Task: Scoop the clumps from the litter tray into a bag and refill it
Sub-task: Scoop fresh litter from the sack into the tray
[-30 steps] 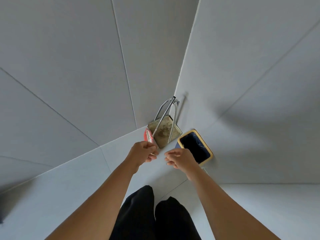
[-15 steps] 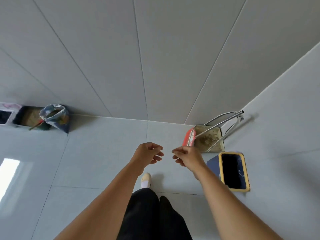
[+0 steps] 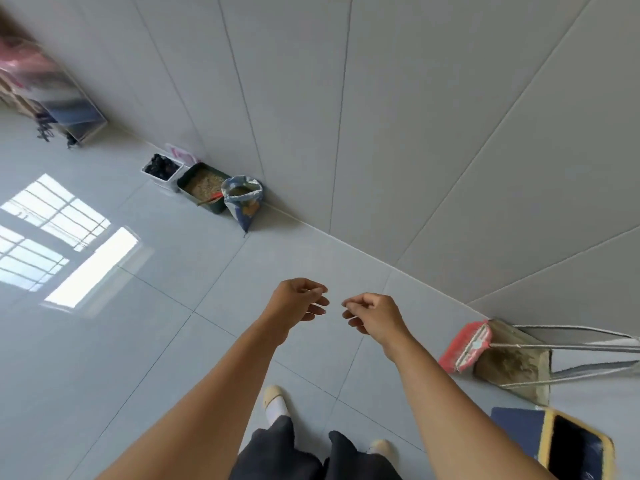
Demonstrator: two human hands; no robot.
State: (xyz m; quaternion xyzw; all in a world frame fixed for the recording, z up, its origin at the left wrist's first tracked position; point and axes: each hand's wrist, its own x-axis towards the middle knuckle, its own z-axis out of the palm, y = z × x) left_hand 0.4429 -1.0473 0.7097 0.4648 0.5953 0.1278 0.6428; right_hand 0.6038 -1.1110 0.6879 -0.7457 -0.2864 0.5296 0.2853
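Observation:
A dark green litter tray (image 3: 189,180) with sandy litter stands against the far wall, well ahead and left of me. A red-handled scoop (image 3: 210,199) lies in it. A blue patterned bag of litter (image 3: 243,201) stands open at the tray's right end, touching it. A white bin lined with a black bag (image 3: 161,167) sits at the tray's left. My left hand (image 3: 297,302) and my right hand (image 3: 373,315) hover side by side over bare floor, fingers loosely curled, holding nothing.
A metal dustpan (image 3: 512,362) with a red brush (image 3: 465,346) leans in the corner at right. A blue bin with a yellow rim (image 3: 550,441) stands near my right foot. A shelf unit (image 3: 52,95) stands far left. Open tiled floor lies between me and the tray.
The view has swung left from the corner with the dustpan, and the litter tray and bag now sit further into view. Both hands stay empty in front of me.

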